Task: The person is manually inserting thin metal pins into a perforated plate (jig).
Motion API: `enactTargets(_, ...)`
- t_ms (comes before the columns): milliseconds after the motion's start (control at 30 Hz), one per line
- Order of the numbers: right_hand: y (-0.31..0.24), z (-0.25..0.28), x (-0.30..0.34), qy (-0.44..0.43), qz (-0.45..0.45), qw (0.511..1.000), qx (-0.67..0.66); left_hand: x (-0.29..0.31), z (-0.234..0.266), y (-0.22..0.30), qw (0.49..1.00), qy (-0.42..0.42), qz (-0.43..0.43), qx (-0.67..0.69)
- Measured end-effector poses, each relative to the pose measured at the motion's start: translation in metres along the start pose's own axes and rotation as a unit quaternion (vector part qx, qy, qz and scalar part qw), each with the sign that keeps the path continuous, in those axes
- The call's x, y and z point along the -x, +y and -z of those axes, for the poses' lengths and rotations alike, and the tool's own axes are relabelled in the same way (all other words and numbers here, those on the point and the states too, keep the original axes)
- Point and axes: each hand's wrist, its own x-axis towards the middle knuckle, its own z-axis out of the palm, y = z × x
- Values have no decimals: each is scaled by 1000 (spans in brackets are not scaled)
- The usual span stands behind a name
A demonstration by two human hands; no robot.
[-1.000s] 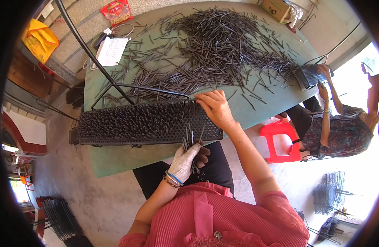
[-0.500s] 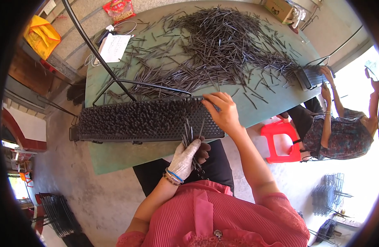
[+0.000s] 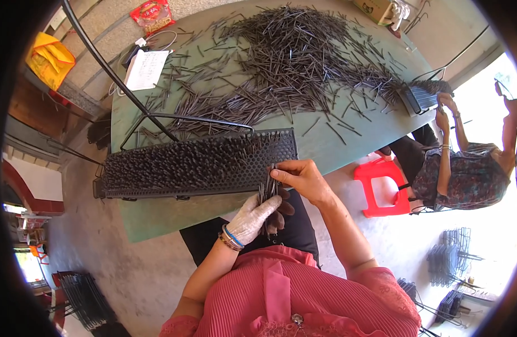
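Observation:
A white glove with dark finger ends covers my left hand (image 3: 250, 218), which is closed around a bundle of thin dark rods (image 3: 266, 190). My bare right hand (image 3: 304, 181) pinches the upper end of a rod at the top of that bundle. Just beyond both hands lies a long black perforated rack (image 3: 279, 149) with a wire handle (image 3: 205, 119). Many short dark rods (image 3: 174, 165) stand upright in its holes, while bare holes show at its right end.
Loose rods (image 3: 298, 56) are heaped on the green table (image 3: 326, 151). Paper (image 3: 148, 70) lies at the back left. On the right, a co-worker's hands (image 3: 447, 106) touch another rack (image 3: 418, 98), with a red stool (image 3: 379, 191) nearby. More racks (image 3: 84, 300) stand on the floor.
My right hand has come back from the rack's right end to the bundle and now pinches a rod there. My left hand keeps its grip on the bundle.

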Motion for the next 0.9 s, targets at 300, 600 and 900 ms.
enactTargets(300,-8,23,-11,101,102,987,-67,-10,4,-3,999,3,19,29)
enactTargets(600,-20,31,-60,196,302,910,205,-12,1,-7,987,39,63,144)
enactTargets(900,-15,29,-69,199,296,914,194,-7,10,-14,974,23,80,210)
